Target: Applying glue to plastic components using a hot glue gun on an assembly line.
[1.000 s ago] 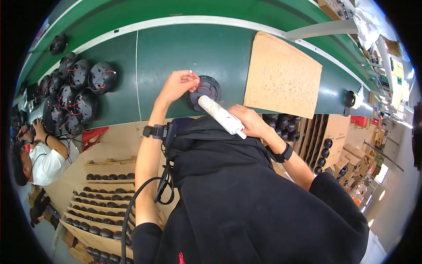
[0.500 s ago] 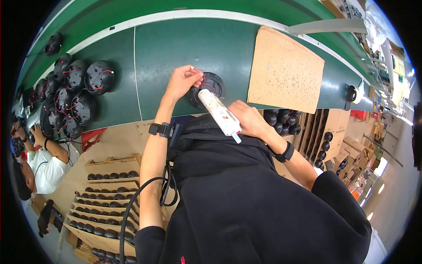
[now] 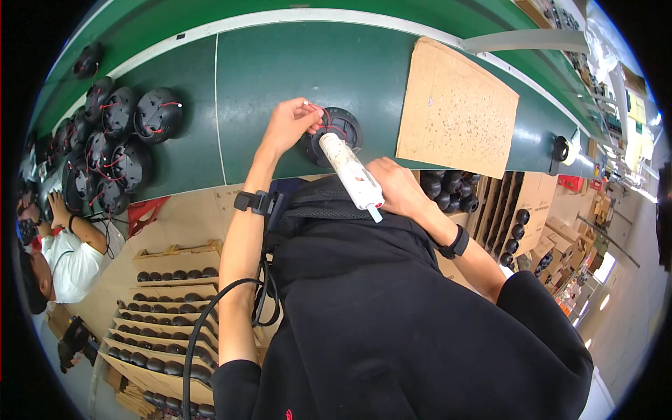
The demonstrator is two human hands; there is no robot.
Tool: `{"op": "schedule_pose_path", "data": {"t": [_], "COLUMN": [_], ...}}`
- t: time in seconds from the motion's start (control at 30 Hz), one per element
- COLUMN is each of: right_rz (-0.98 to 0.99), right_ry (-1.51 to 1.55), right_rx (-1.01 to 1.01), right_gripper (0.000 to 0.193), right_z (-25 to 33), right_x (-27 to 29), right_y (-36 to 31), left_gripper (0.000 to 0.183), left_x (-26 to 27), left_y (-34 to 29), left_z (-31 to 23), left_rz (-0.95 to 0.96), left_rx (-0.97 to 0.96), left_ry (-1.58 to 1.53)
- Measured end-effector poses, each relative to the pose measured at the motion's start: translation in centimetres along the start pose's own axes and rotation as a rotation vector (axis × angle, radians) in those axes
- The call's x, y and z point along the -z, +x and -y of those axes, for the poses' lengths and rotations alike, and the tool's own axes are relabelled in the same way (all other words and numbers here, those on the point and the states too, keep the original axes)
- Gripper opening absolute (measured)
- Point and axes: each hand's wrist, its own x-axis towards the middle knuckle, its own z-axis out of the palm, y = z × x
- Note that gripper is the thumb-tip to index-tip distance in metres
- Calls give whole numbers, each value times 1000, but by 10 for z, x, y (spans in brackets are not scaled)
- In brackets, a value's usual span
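My left hand [image 3: 290,127] pinches a thin red wire [image 3: 319,110] with a white tip, at the left side of a round black plastic housing [image 3: 348,127] on the green table. More red wire lies inside the housing. My right hand [image 3: 397,187] is closed around a white tube [image 3: 358,178] with dark specks, its fingers partly hidden behind it. One end of the tube covers part of the housing; its pale narrow nozzle [image 3: 376,214] points back toward my body.
Several black housings with red wires [image 3: 126,133] are grouped on the table at left. A speckled cardboard sheet [image 3: 455,108] lies right of my hands. Boxes of black round parts [image 3: 168,336] stand below the table. A co-worker in a white shirt [image 3: 77,262] is at far left.
The whole view has shifted slightly. The tube and the housing sit a little farther from my body; both hands keep their hold.
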Motion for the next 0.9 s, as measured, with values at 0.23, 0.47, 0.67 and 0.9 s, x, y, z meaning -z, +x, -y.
{"op": "schedule_pose_path", "data": {"t": [0.23, 0.47, 0.67, 0.9], "right_rz": [-10, 15, 4, 9], "right_ry": [8, -1, 15, 16], "right_rx": [-7, -78, -45, -23], "right_gripper": [32, 29, 29, 30], "right_z": [-1, 6, 3, -1], "right_x": [-2, 5, 6, 2], "right_y": [-3, -6, -5, -4], "left_gripper": [12, 14, 9, 7], "left_x": [1, 10, 12, 21], "left_y": [-3, -12, -23, -30], "left_z": [-1, -4, -11, -4], "left_rz": [-10, 19, -16, 25], "left_rx": [-29, -71, -98, -162], "left_ry": [-2, 29, 16, 108]}}
